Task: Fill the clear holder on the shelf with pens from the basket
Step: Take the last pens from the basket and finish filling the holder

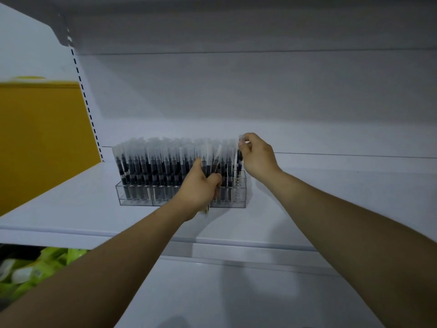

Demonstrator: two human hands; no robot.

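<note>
**One pen at a time into the holder's right end**

Several spare pens (208, 162) stand bunched in the left hand (199, 187), whose fingers curl round their barrels just in front of the clear holder (132, 196). The holder sits on the white shelf (71, 204), its rows packed almost full of upright pens with frosted caps and dark barrels. At the holder's right end the right hand (257, 155) pinches one pen (239, 159) by its cap, upright at the end row. Whether its tip is already seated I cannot tell. The basket is out of view.

As I judge it, the pen should go down plumb into a free hole, guided from the cap, with no sideways push on its neighbours. The left hand's bunch should be held clear of the holder's front row.

The holder looks like hard, glossy acrylic, box-shaped and thin-walled, likely to slide on the smooth painted shelf. The pens are slim and slick, so a firm pinch suits them. Beyond the holder rises a plain matte back panel.
</note>
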